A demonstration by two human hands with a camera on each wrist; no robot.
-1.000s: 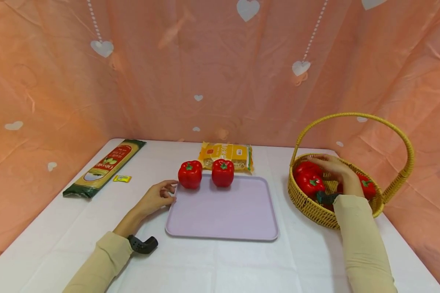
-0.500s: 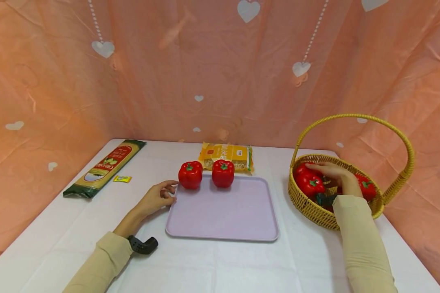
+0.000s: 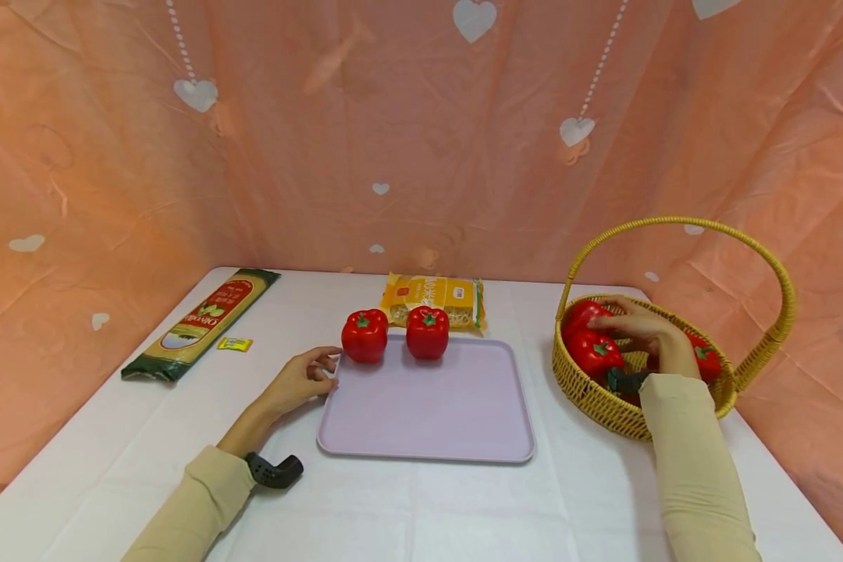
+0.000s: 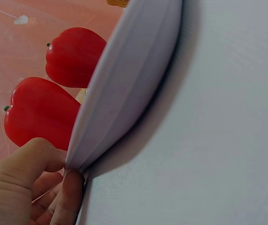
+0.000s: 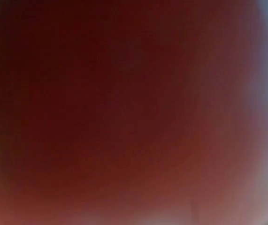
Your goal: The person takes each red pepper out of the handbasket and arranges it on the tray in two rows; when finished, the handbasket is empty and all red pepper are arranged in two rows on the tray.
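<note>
My left hand point(image 3: 300, 380) pinches the left rim of a pale lilac tray point(image 3: 428, 414); the left wrist view shows the thumb and fingers point(image 4: 70, 194) meeting at its edge. On the tray's far side stand two red bell peppers, a left one point(image 3: 364, 336) and a right one point(image 3: 427, 332). At the right, my right hand point(image 3: 639, 324) is inside a wicker basket point(image 3: 604, 410), gripping a red bell pepper point(image 3: 581, 318) by its near right side. Another pepper point(image 3: 595, 353) lies just in front of it. Blurred dark red fills the right wrist view.
The basket's tall handle point(image 3: 674, 221) arches over the right forearm. One more pepper point(image 3: 704, 357) lies at the basket's right. Behind the tray is a yellow food packet point(image 3: 435, 298). A long green-and-gold packet point(image 3: 200, 324) and a small yellow sachet point(image 3: 235, 343) lie left.
In the basket, my right hand's fingers have shifted over the back pepper, which now shows higher and more fully. The left hand and the tray have stayed in place.
</note>
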